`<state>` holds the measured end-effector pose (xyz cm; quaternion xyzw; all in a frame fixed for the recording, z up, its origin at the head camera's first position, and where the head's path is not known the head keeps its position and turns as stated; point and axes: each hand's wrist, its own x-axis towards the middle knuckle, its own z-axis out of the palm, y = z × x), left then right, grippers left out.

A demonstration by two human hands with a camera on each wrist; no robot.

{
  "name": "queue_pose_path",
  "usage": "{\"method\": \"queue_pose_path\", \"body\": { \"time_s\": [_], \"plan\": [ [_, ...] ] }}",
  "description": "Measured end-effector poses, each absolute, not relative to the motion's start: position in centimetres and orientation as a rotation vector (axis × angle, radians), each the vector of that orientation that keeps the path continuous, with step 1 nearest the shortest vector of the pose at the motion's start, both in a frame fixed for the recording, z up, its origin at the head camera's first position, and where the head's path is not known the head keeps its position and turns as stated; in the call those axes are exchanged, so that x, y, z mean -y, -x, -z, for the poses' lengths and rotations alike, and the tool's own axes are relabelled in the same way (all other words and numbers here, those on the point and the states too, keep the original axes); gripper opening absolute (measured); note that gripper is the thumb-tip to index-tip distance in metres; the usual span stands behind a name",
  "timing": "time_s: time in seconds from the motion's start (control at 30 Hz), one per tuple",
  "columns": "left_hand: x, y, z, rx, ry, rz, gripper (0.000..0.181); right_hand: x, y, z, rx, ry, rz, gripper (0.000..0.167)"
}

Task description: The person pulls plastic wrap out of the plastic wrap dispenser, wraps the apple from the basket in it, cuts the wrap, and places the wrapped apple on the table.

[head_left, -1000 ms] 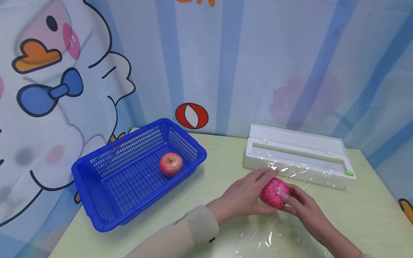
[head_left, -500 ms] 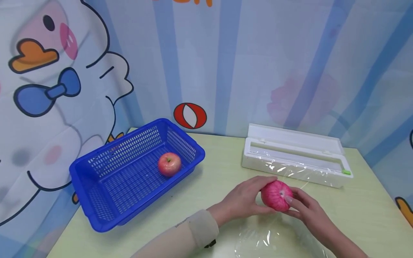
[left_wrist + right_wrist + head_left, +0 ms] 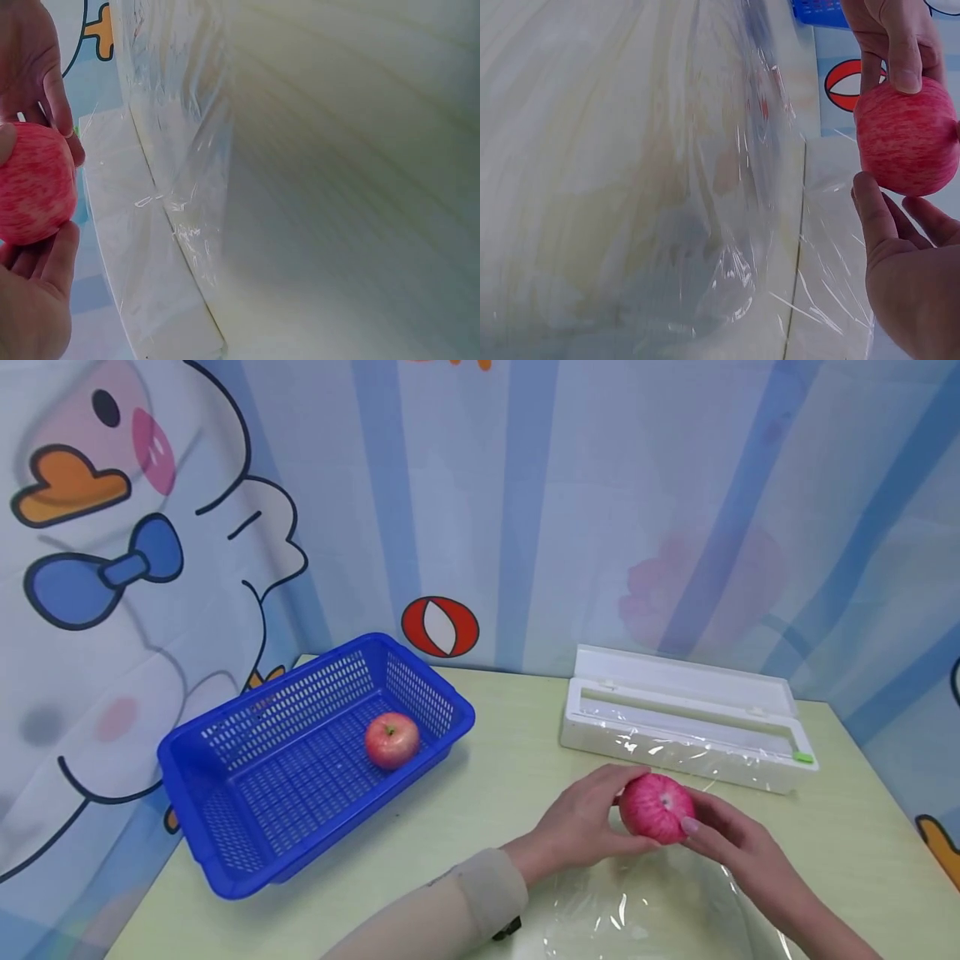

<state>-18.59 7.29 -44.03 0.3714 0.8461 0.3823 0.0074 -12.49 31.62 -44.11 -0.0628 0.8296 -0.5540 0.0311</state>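
Observation:
A pinkish-red apple (image 3: 651,811) is held between both hands above a sheet of clear cling film (image 3: 637,910) on the table. My left hand (image 3: 581,825) grips its left side with thumb and fingers. From the right, my right hand (image 3: 742,847) holds it, the thumb near the pale dimple. In the right wrist view the apple (image 3: 907,135) shows streaked skin, with the right fingertips against its underside. The film runs from a white dispenser box (image 3: 675,750), whose lid stands raised, and passes beneath the hands.
A blue perforated basket (image 3: 300,852) stands on the left of the table, with another red apple (image 3: 392,740) inside near its right end. Behind the table hangs a cartoon-printed cloth (image 3: 465,510). A green slider (image 3: 803,757) sits at the dispenser's right end.
Both hands and the apple have shifted slightly to the right. The left fingers, straighter one second ago, have closed round the apple. The basket and dispenser keep their places on the table.

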Motion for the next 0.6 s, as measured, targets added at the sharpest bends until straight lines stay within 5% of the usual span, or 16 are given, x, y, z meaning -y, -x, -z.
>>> {"method": "queue_pose_path", "body": {
  "time_s": [0.6],
  "plan": [
    [-10.6,17.6,45.5,-2.645,-1.016,-1.124,0.079,-34.1,11.3,45.6,-2.756,0.205,1.48,0.061]
  ]
}}
